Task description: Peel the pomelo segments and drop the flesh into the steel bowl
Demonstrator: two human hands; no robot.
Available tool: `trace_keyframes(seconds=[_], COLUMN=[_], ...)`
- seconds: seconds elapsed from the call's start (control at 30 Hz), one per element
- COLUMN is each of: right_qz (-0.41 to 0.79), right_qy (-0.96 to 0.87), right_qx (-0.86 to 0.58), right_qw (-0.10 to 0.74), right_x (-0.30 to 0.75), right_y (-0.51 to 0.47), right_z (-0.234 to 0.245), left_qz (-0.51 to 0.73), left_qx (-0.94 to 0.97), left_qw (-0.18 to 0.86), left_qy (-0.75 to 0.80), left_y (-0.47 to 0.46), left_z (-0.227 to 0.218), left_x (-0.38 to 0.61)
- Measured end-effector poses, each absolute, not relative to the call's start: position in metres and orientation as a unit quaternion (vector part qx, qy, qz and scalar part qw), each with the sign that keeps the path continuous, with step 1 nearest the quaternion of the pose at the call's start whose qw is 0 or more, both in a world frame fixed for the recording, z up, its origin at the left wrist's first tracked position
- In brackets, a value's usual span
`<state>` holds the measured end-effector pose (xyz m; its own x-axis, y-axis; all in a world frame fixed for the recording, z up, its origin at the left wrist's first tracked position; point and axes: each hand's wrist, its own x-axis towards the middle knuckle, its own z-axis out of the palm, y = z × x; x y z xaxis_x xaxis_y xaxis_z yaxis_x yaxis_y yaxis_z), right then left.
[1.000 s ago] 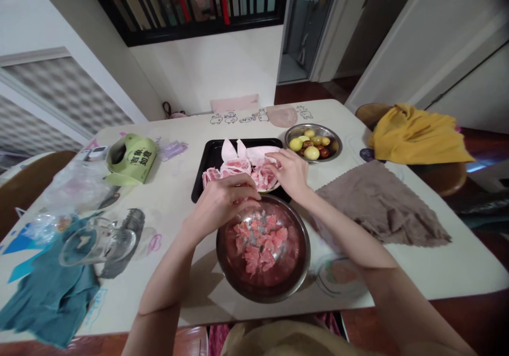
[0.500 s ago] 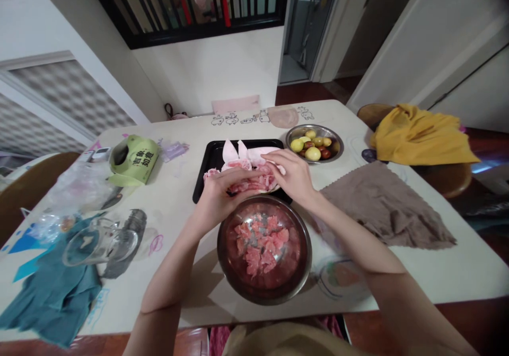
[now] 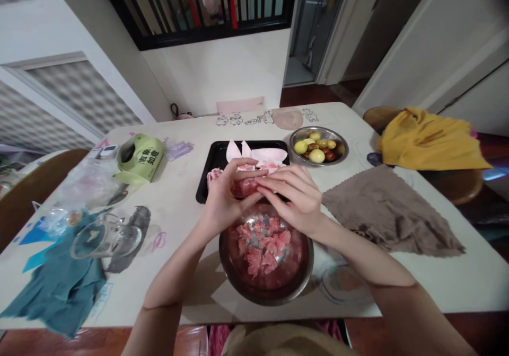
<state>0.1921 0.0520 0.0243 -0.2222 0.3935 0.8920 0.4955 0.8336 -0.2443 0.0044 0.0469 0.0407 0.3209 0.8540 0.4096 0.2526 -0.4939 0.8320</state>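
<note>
My left hand (image 3: 221,199) is curled around a piece of red pomelo (image 3: 244,187), held over the far rim of a steel bowl (image 3: 306,274). At the same piece my right hand (image 3: 298,197) has its thumb and fingertips pinched together; its exact hold is partly hidden by the fingers. Loose pink pomelo pulp (image 3: 260,258) lies in the bowl beneath. Just behind the hands is a black tray (image 3: 217,159) bearing pale pomelo peel (image 3: 272,156) and more pink flesh, which my hands partly cover.
A steel bowl of small fruits (image 3: 342,154) stands at the back right, near a brown cloth (image 3: 389,207). On the left are a glass pitcher (image 3: 107,239), a teal cloth (image 3: 59,287), a green paper container (image 3: 145,157) and clear plastic bags (image 3: 89,181). A yellow cloth (image 3: 429,139) drapes a chair.
Both hands have come nearer to me, from above the tray to the bowl's far rim, with the pomelo piece between them. My right fingers have closed in beside the left. The view has shifted slightly.
</note>
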Motion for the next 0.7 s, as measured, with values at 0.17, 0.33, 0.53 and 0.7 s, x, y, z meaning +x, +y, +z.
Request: trace_keyframes(seconds=[0.17, 0.33, 0.53, 0.7], right_qz=[-0.002, -0.007, -0.032, -0.156], right_qy=[-0.745, -0.729, -0.745, -0.776], right_qx=[-0.34, -0.354, -0.34, -0.284], right_qw=[0.574, 0.586, 0.573, 0.542], right_x=[0.194, 0.193, 0.197, 0.203], right_y=[0.055, 0.055, 0.056, 0.06], right_z=[0.028, 0.028, 0.027, 0.026], left_qz=[0.487, 0.49, 0.499, 0.489], left_qx=[0.694, 0.669, 0.632, 0.689], left_qw=[0.424, 0.455, 0.469, 0.381], left_qy=[0.319, 0.325, 0.364, 0.375], left_y=[0.048, 0.052, 0.051, 0.048], left_z=[0.038, 0.035, 0.033, 0.031], left_x=[0.011, 0.013, 0.013, 0.013])
